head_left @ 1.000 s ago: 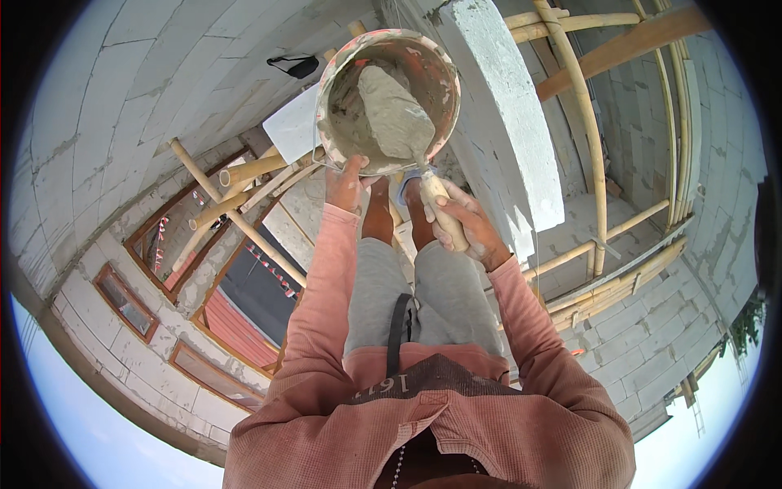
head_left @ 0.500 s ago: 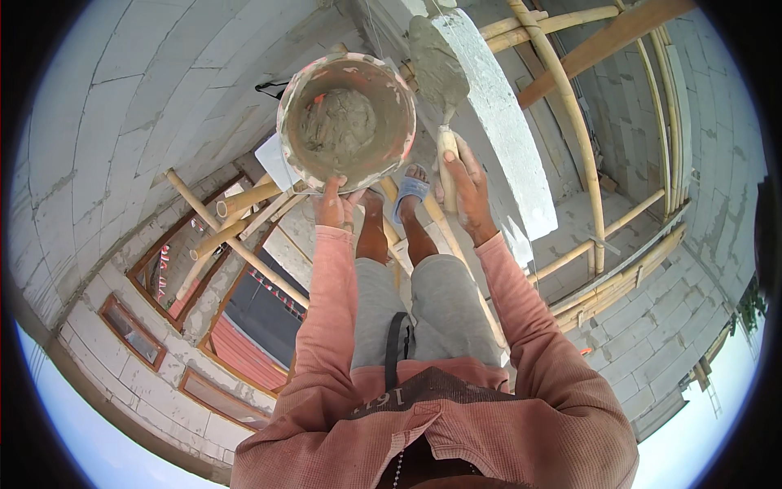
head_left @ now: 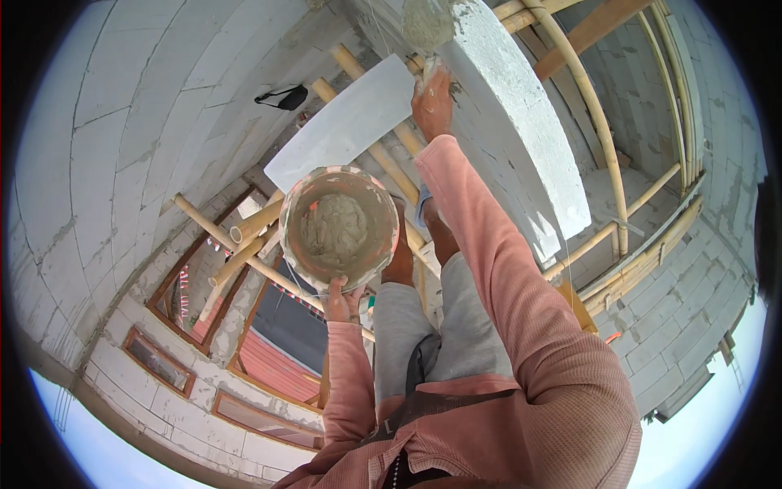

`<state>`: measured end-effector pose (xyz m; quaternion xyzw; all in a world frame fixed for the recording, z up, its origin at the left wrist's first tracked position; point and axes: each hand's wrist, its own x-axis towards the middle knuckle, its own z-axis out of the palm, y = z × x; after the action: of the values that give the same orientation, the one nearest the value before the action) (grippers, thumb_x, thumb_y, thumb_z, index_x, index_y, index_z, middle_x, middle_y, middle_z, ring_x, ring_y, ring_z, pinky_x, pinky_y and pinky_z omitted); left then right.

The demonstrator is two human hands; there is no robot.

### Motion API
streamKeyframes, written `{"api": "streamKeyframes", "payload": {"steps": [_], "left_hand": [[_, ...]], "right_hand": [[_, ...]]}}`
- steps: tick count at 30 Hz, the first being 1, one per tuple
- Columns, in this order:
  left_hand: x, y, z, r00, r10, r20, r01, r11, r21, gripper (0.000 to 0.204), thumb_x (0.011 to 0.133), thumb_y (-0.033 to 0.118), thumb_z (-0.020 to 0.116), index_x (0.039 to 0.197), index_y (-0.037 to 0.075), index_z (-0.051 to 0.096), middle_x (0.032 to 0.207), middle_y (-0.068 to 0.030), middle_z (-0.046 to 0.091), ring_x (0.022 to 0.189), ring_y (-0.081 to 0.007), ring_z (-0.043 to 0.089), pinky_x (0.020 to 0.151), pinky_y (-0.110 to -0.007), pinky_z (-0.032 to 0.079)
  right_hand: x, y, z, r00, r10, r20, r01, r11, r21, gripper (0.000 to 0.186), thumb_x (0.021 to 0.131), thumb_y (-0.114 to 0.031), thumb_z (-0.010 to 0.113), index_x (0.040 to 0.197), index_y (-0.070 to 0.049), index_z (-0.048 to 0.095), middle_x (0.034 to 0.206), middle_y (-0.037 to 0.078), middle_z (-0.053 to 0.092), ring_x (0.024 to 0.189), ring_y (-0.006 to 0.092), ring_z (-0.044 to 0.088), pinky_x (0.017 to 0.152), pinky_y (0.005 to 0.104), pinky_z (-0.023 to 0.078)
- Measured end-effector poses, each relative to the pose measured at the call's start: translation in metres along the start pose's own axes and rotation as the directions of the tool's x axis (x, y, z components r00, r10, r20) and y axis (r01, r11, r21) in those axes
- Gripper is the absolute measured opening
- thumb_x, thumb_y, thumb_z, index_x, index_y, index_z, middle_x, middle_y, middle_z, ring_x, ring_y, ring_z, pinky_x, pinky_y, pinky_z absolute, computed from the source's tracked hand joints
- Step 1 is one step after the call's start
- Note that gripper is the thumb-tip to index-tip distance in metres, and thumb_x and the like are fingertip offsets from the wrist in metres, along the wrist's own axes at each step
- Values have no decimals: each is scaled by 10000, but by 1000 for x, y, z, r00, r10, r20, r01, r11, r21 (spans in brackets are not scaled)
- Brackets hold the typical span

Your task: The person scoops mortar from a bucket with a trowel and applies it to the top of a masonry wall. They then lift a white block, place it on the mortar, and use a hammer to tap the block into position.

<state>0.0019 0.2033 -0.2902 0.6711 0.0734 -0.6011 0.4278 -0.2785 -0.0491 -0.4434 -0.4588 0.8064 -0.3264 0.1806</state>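
My left hand (head_left: 344,300) grips the near rim of a mortar-smeared bucket (head_left: 376,204), its thumb over the edge. Grey wet mortar (head_left: 336,228) lies in the bottom of the bucket. Stretched far forward, my right hand (head_left: 432,102) is closed around the handle of a trowel (head_left: 427,26). The mortar-covered blade is beside the face of a pale block wall (head_left: 521,114), near its far end; whether it touches the wall is hard to tell. Part of the handle is hidden by my fingers.
A pale loose block (head_left: 338,122) lies across bamboo poles (head_left: 381,159) beyond the bucket. A black bag or strap (head_left: 283,98) is near the left block wall (head_left: 138,98). Bamboo scaffolding (head_left: 599,122) stands to the right. Wooden-framed openings (head_left: 159,363) show at lower left.
My right hand has carried the trowel forward, twisting it toward the wall. My left hand has brought the bucket lower and closer to me, uncovering the loose block. The view has shifted.
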Motion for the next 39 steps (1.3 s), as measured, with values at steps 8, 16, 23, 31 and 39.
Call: {"api": "streamKeyframes", "payload": {"steps": [8, 16, 23, 31, 39], "left_hand": [[-6, 3, -23, 996, -88, 25, 89, 994, -63, 630, 798, -12, 568, 1400, 49, 394, 1318, -166, 522, 1206, -370, 565, 999, -582, 521], [-4, 4, 4, 998, -53, 40, 54, 998, -24, 620, 804, -8, 569, 1397, 67, 404, 1289, -143, 538, 1183, -349, 581, 984, -572, 532], [13, -4, 27, 996, -39, 78, 39, 999, 10, 556, 834, 12, 589, 1365, 65, 434, 1281, -137, 536, 1160, -345, 587, 954, -572, 542], [19, -10, 92, 944, 255, 207, -318, 871, 374, 724, 838, -6, 519, 1513, -10, 259, 1440, -153, 434, 1294, -290, 481, 1093, -395, 406], [-14, -3, 148, 736, 375, 564, -658, 592, 466, 803, 830, -29, 456, 1572, 5, 152, 1582, -190, 271, 1424, -263, 312, 1172, -352, 240]], "right_hand": [[-59, 4, -16, 983, -112, 145, 125, 988, -85, 543, 981, -170, 520, 1463, -54, 298, 1415, 292, 406, 1104, 490, 579, 890, 528, 520], [4, -11, -4, 995, -16, 94, 21, 999, -48, 571, 958, -154, 536, 1461, -39, 290, 1366, 312, 430, 1101, 500, 570, 896, 537, 510], [-86, 19, -94, 949, -80, 306, 110, 990, -83, 588, 956, -237, 578, 1452, -33, 338, 1344, 309, 458, 1113, 485, 569, 921, 528, 488], [-164, -45, -228, 532, 65, 844, -274, 956, 99, 580, 974, -428, 536, 1347, 14, 487, 1020, 284, 661, 987, 437, 635, 894, 480, 483], [-203, -3, -163, 669, -267, 694, 388, 921, -20, 414, 982, -308, 578, 1288, -28, 574, 808, 181, 646, 738, 283, 672, 661, 380, 526]]}}
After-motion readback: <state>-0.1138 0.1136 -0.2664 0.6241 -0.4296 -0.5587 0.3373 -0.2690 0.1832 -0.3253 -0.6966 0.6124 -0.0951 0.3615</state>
